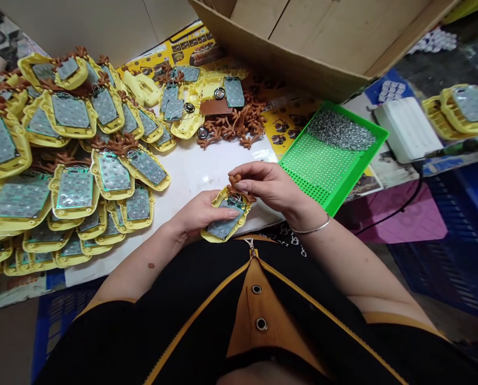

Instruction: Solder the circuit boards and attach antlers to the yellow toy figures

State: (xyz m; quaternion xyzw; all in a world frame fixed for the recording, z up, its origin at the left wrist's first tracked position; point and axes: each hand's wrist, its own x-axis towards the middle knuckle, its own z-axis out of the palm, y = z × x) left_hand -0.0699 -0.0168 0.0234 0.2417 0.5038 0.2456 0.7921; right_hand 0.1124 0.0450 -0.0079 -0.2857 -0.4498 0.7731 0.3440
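My left hand [204, 213] is closed round a yellow plastic toy shell [227, 233] with a grey-backed circuit board inside, thumb lying on the board. At the shell's upper end, my right hand [267, 186] pinches a brown antler-shaped plastic piece [234, 181] between thumb and fingers. Thin wires show on the board just below that piece. Both hands are close together over the front edge of the white table. Beyond them lies a heap of loose brown antler pieces [239, 125], with small round speakers [203, 132] beside it.
Stacked yellow shells with boards [74, 117] crowd the left side. To the right sits a green perforated tray [323, 174] holding many small metal screws [339, 130]. A cardboard box [287, 59] stands behind. Further right are a white box [409, 131] and more shells [469, 107].
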